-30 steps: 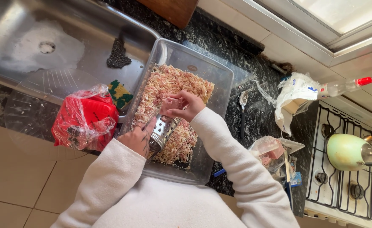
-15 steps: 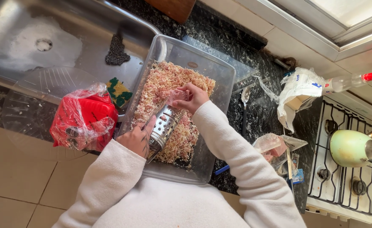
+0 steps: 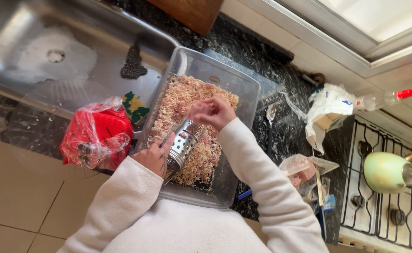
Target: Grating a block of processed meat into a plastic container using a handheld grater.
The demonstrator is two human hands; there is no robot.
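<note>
A clear plastic tub [image 3: 243, 82] on the dark counter holds a heap of pink and pale grated shreds [image 3: 178, 100]. My left hand [image 3: 154, 157] grips the lower end of a metal grater [image 3: 183, 142] that leans over the shreds. My right hand [image 3: 213, 112] is at the grater's upper end, fingers closed around a small pink piece that is blurred and mostly hidden.
A steel sink [image 3: 51, 42] lies at the left with a dark scourer [image 3: 133, 65]. A red packet in clear wrap [image 3: 96, 133] sits beside the tub. A spoon [image 3: 269, 124], a white bag [image 3: 327, 110], a bottle [image 3: 379, 98], a stove [image 3: 384, 187] and a green kettle [image 3: 384, 171] are on the right.
My right hand slid with the pink piece up the grater to its upper end. The left hand and the grater stayed put. The view shifted slightly.
</note>
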